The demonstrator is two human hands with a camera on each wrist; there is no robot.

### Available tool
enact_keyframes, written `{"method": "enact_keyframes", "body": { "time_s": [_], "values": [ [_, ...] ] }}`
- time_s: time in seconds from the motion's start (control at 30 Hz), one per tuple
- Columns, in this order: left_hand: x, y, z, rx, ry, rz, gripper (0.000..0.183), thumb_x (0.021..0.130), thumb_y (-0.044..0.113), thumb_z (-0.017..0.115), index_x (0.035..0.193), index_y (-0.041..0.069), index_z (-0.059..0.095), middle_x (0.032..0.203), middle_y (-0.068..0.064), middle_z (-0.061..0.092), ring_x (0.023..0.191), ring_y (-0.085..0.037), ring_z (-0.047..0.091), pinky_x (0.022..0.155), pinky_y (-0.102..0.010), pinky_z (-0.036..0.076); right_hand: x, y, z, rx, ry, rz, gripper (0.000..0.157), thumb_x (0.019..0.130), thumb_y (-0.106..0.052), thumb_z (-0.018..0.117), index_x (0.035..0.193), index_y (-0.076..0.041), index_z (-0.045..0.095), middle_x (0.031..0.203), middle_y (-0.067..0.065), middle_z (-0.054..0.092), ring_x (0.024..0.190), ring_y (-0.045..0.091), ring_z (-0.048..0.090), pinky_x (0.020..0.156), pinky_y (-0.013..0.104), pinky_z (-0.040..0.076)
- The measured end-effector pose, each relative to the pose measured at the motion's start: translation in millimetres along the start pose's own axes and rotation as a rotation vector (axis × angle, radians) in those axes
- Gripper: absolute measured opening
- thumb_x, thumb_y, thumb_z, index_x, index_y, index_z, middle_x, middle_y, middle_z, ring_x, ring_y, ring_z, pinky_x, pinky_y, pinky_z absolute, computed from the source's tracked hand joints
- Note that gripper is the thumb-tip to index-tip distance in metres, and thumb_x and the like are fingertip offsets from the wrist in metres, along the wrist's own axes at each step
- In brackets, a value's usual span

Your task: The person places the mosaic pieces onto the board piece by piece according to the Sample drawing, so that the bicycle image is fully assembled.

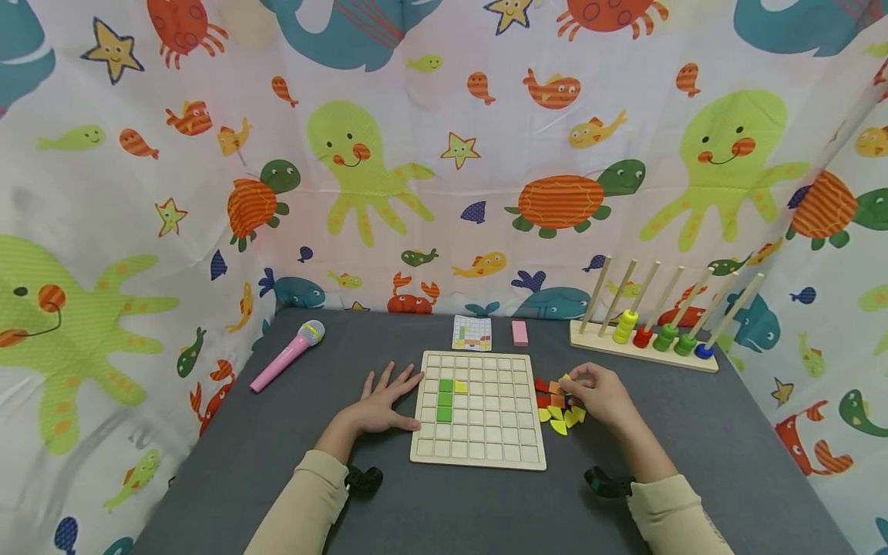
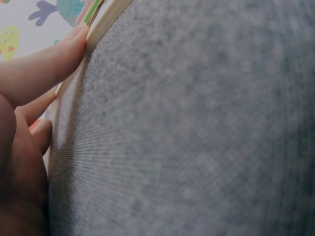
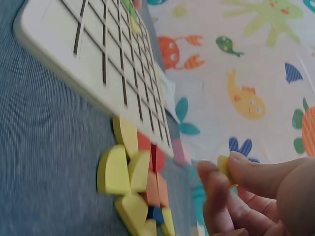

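Observation:
A pale wooden grid board (image 1: 494, 416) lies on the dark table. Three green square blocks (image 1: 445, 398) form a column in its left part, with a yellow block (image 1: 461, 387) right of the top one. My left hand (image 1: 378, 407), fingers spread, rests against the board's left edge, thumb near the lower part. Between thumb and index finger, my right hand (image 1: 602, 395) pinches a small yellow block (image 3: 224, 168), mostly covered by the fingertips. Below that hand, right of the board, is a pile of yellow quarter-round blocks (image 3: 112, 172), red and orange blocks (image 1: 556, 400) and a blue one (image 3: 155, 214).
Behind the board lie a pattern card (image 1: 472, 333) and a pink block (image 1: 519, 333). A pink toy microphone (image 1: 287, 361) lies at the left. At the back right stands a wooden peg rack (image 1: 645, 351) with coloured beads. A sea-animal curtain (image 1: 444, 177) encloses the table.

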State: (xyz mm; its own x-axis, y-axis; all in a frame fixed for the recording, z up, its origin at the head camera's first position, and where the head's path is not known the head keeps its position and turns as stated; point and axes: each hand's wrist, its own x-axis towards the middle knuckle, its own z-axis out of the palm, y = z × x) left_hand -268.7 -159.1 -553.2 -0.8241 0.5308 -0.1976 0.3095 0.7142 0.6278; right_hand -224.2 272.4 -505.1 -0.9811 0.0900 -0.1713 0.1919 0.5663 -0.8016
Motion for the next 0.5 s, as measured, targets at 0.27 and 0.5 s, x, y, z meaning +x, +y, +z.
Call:
{"method": "enact_keyframes", "body": {
  "time_s": [0.27,0.5],
  "values": [
    [-0.2,-1.4,1.6,-0.008,-0.003,0.015,0.102,0.082,0.060,0.075,0.163,0.030,0.021,0.172,-0.001,0.006,0.155,-0.036,-0.017,0.116,-0.063,-0.021,-2,-18,21.9,0.020,-0.039,-0.063,0.032,0.098,-0.033,0.068,0.117,-0.008,0.070,0.102,0.015,0.072,0.085,0.029,0.061,0.064,0.030,0.051],
    [1.0,-5.9,2.8,-0.022,-0.007,0.019,0.104,0.080,0.066,0.073,0.163,0.033,0.020,0.172,-0.001,0.004,0.155,-0.034,-0.020,0.115,-0.062,-0.025,-3,-33,47.0,0.078,-0.086,-0.148,0.029,0.094,-0.031,0.073,0.111,-0.009,0.077,0.099,0.011,0.072,0.085,0.025,0.060,0.067,0.030,0.052]
  ]
}}
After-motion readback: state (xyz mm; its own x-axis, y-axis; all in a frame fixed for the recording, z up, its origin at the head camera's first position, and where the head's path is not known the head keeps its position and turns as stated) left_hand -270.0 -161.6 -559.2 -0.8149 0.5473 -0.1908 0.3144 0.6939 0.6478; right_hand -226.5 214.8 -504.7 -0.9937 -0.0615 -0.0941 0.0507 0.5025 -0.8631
